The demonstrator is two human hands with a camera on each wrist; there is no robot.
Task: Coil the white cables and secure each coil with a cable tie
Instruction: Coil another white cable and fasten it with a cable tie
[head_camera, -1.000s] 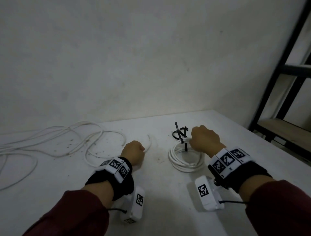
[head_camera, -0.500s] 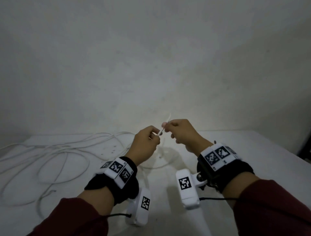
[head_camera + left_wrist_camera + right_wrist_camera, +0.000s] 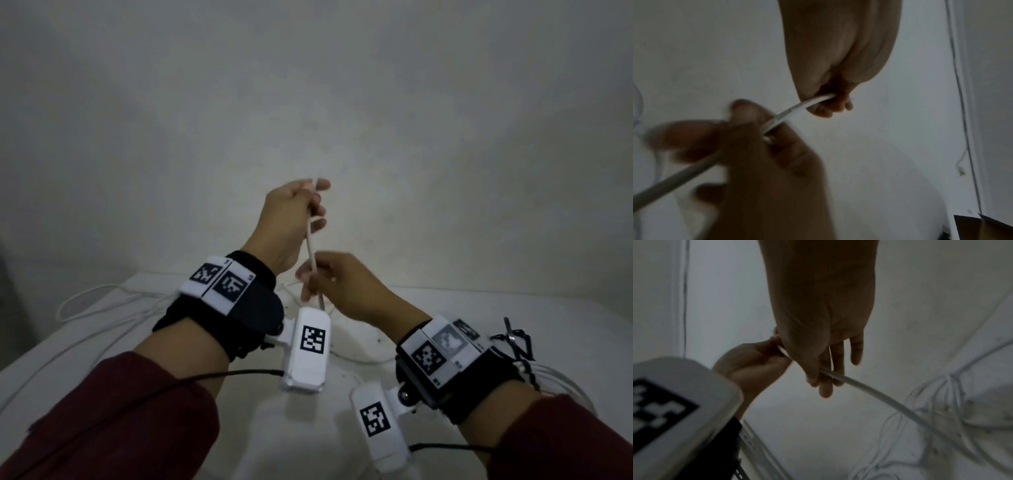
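Nearest the person, the right hand is pinching the white cable between thumb and fingertips, low over the middle of the table. Above it, the left hand is gripping the cable's free end in curled fingers. The short stretch between the two hands is running nearly straight. Below the right hand the cable is trailing down to the loose loops lying toward the table's left edge. A finished coil bound with a black cable tie is sitting at the right edge. The cable is looking light, springy and smooth, so it is likely slipping easily; holding near the end and feeding loops through the other hand seems best
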